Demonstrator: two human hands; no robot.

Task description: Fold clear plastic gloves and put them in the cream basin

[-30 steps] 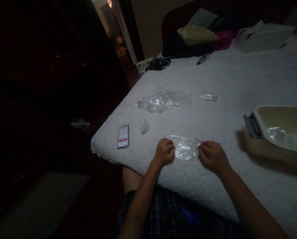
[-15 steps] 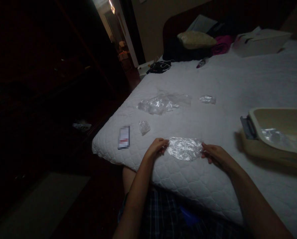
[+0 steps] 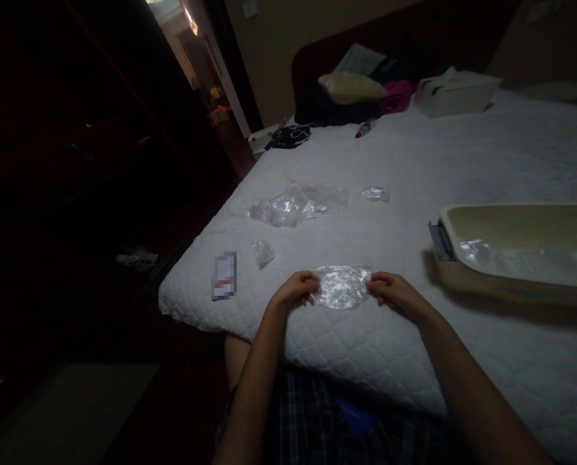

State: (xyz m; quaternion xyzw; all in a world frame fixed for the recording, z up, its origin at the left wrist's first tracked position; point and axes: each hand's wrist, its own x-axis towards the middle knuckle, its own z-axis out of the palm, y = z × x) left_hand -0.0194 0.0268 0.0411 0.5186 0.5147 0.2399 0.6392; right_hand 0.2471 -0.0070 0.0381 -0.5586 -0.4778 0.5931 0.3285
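A small clear plastic bag (image 3: 341,286) is held just above the white quilted mattress (image 3: 414,168), near its front edge. My left hand (image 3: 295,289) pinches the bag's left end, fingers closed. At the bag's right end my right hand (image 3: 392,294) pinches it the same way. The bag is stretched between the two hands.
More clear plastic lies on the mattress: a crumpled pile (image 3: 288,206), a small piece (image 3: 263,252) and another (image 3: 375,194). A small card (image 3: 224,276) lies at the left edge. A beige tub (image 3: 511,284) holding plastic stands at the right. Pillows, clothes and a white box (image 3: 455,93) sit at the far end.
Both hands went from resting as fists beside the bag on the mattress to pinching its ends and lifting it slightly. The camera view shifted to the right.
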